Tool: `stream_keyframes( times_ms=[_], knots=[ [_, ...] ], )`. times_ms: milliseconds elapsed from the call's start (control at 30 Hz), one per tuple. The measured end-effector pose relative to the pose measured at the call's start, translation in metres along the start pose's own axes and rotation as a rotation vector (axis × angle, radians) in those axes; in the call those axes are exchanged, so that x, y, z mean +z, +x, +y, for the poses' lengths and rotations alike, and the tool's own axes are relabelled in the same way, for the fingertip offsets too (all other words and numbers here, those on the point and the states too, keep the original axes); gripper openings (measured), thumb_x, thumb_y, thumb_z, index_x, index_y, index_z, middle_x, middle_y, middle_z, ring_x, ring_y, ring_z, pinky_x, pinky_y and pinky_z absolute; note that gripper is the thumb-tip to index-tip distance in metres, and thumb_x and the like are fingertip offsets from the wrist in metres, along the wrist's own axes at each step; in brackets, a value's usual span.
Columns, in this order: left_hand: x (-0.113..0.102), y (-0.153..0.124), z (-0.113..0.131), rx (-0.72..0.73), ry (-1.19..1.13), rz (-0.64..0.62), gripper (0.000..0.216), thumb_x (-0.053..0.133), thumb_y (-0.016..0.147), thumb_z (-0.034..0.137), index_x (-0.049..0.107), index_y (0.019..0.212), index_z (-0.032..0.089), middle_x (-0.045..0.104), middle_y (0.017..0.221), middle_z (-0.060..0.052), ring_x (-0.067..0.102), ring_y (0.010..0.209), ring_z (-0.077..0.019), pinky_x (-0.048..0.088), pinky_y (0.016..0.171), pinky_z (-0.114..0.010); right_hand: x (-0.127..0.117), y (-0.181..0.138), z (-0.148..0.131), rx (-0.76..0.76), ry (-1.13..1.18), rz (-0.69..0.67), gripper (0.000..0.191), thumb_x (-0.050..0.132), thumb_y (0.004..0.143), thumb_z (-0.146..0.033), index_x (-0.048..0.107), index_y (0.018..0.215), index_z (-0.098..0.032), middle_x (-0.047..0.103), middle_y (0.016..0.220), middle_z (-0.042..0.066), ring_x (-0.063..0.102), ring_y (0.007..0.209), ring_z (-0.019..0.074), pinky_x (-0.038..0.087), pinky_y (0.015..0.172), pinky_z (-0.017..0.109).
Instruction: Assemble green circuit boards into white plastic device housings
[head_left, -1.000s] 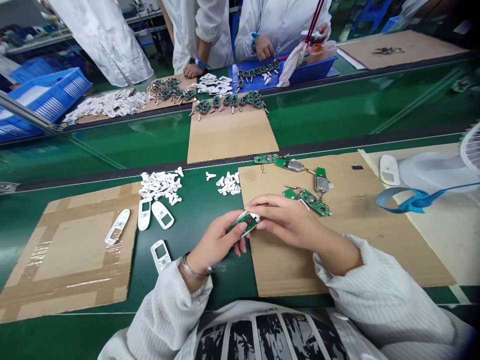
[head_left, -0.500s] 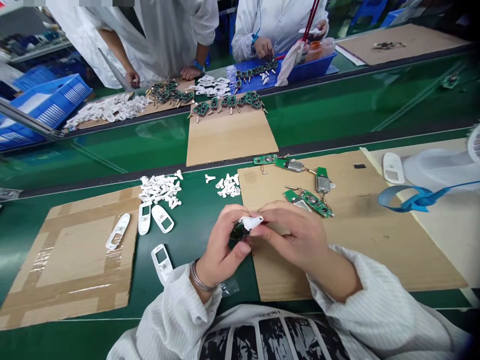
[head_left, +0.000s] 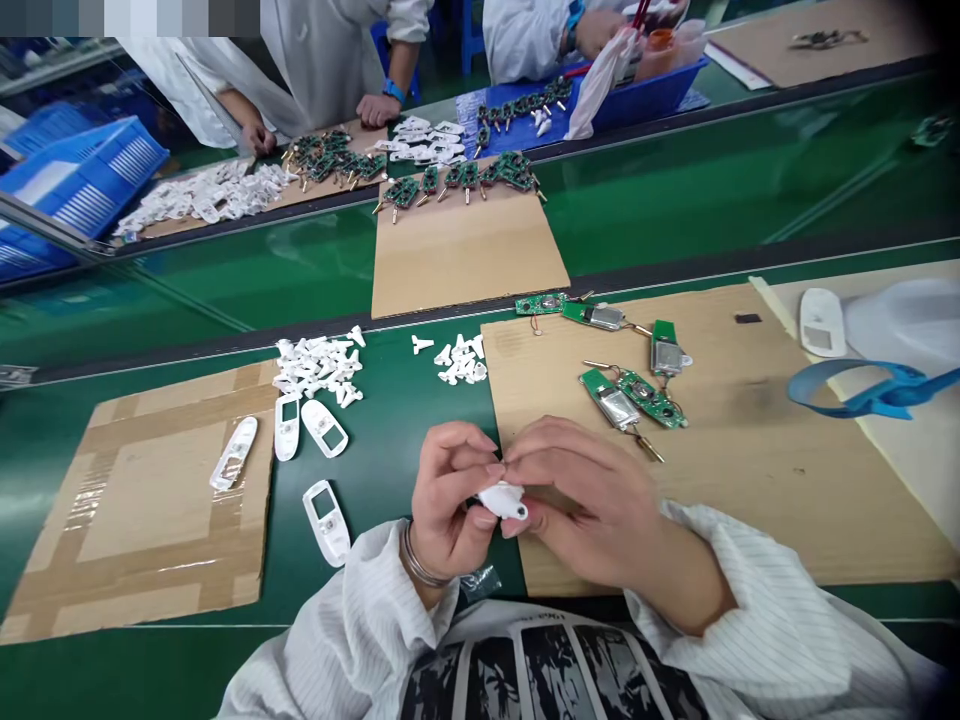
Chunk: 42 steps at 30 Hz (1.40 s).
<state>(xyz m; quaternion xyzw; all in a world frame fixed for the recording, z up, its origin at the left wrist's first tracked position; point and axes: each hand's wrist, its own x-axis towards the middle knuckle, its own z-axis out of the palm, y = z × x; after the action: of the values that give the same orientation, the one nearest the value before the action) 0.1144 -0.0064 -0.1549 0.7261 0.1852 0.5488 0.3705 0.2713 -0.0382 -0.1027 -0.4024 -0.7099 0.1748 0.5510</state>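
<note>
My left hand (head_left: pixel 452 505) and my right hand (head_left: pixel 600 500) meet in front of me, above the left edge of a cardboard sheet. Both are closed on one small white plastic piece (head_left: pixel 501 499), whose narrow end has a round dark hole. Fingers cover most of it, so anything inside it is hidden. Beyond my right hand lie several green circuit boards (head_left: pixel 616 405) with silvery metal parts and wires. Small white plastic nozzle-like pieces (head_left: pixel 463 362) sit in a little pile beyond my left hand, near a bigger pile (head_left: pixel 319 370).
White oval covers (head_left: pixel 326 522) lie to the left, one on a taped cardboard sheet (head_left: pixel 150 520). A blue strap (head_left: pixel 855 390) is at the right. Across the ledge are more boards (head_left: pixel 465 178), a blue basket (head_left: pixel 112 185) and two people in white coats.
The held piece has turned and dropped slightly; its holed end now points down toward me, and the dark green board seen in it earlier no longer shows. The view has shifted a little.
</note>
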Motion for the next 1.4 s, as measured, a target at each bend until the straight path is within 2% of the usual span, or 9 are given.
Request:
stream_keyframes(
  times_ms=[233,333,467,600,700,867,967,1100,1400],
  knots=[
    [0.000,0.008,-0.002,-0.109,-0.067,-0.083,0.031,0.046,0.096,0.038,0.061,0.118,0.024,0.061,0.100,-0.010,0.059,0.095,-0.0223,0.053,0.079,-0.038,-0.002,0.000,0.009,0.022,-0.025,-0.032,0.016,0.058,0.094,-0.033,0.063,0.086,-0.021,0.064,0.073,0.005,0.060,0.068,0.0182,0.053,0.060,0.033],
    [0.000,0.012,-0.006,-0.281,-0.090,-0.108,0.031,0.046,0.096,0.039,0.064,0.115,0.022,0.063,0.108,-0.011,0.062,0.094,-0.0224,0.054,0.075,-0.035,-0.003,0.002,0.019,0.096,-0.038,-0.075,0.019,0.059,0.094,-0.030,0.065,0.079,-0.020,0.065,0.071,0.004,0.061,0.069,0.0170,0.053,0.063,0.029],
    [0.003,0.016,-0.012,-0.670,-0.273,0.098,0.025,0.048,0.096,0.039,0.060,0.105,0.019,0.062,0.122,-0.011,0.060,0.060,-0.0091,0.050,0.052,-0.024,-0.010,0.001,0.033,0.299,-0.137,-0.263,0.024,0.046,0.096,-0.016,0.070,0.093,-0.021,0.073,0.093,0.006,0.067,0.091,0.0200,0.054,0.080,0.033],
    [0.006,0.023,-0.017,-0.821,-0.459,0.387,0.026,0.055,0.092,0.044,0.051,0.087,0.019,0.071,0.099,-0.007,0.063,0.069,-0.0110,0.057,0.077,-0.035,-0.007,-0.007,0.044,0.575,-0.165,-0.442,0.028,0.053,0.081,-0.004,0.069,0.098,-0.019,0.074,0.091,0.005,0.069,0.081,0.0204,0.056,0.075,0.035],
    [0.007,0.026,-0.017,-0.817,-0.531,0.473,0.025,0.058,0.090,0.041,0.049,0.081,0.019,0.070,0.085,-0.001,0.064,0.071,-0.0103,0.052,0.095,-0.042,0.009,-0.014,0.046,0.728,0.150,-0.514,0.029,0.063,0.074,-0.007,0.064,0.101,-0.017,0.072,0.089,0.004,0.068,0.073,0.0170,0.057,0.069,0.031],
    [0.010,0.025,-0.013,-0.767,-0.505,0.493,0.023,0.058,0.091,0.042,0.053,0.086,0.020,0.066,0.071,0.002,0.066,0.074,-0.0109,0.047,0.103,-0.041,0.042,-0.022,0.043,0.834,0.455,-0.251,0.029,0.069,0.079,-0.027,0.058,0.104,-0.017,0.069,0.095,0.007,0.067,0.082,0.0189,0.058,0.072,0.033],
    [0.013,0.024,-0.011,-0.711,-0.468,0.504,0.024,0.057,0.091,0.043,0.055,0.092,0.020,0.067,0.073,0.003,0.065,0.071,-0.0099,0.045,0.105,-0.041,0.051,-0.025,0.041,0.785,0.411,-0.175,0.019,0.059,0.087,-0.029,0.058,0.102,-0.017,0.067,0.091,0.007,0.066,0.080,0.0193,0.057,0.069,0.033],
    [0.018,0.022,-0.009,-0.693,-0.439,0.494,0.025,0.054,0.093,0.044,0.056,0.101,0.020,0.064,0.071,0.004,0.062,0.066,-0.0095,0.044,0.106,-0.044,0.051,-0.027,0.041,0.718,0.233,-0.162,0.009,0.061,0.084,-0.025,0.055,0.087,-0.019,0.061,0.077,0.002,0.057,0.069,0.0171,0.051,0.059,0.028],
    [0.031,0.015,-0.007,-0.556,-0.423,0.452,0.014,0.046,0.098,0.035,0.053,0.101,0.023,0.068,0.101,0.001,0.062,0.069,-0.0069,0.043,0.107,-0.044,0.043,-0.022,0.044,0.720,0.163,-0.164,0.025,0.063,0.077,-0.022,0.039,0.070,-0.022,0.044,0.063,-0.004,0.039,0.057,0.0129,0.035,0.049,0.023]
  ],
)
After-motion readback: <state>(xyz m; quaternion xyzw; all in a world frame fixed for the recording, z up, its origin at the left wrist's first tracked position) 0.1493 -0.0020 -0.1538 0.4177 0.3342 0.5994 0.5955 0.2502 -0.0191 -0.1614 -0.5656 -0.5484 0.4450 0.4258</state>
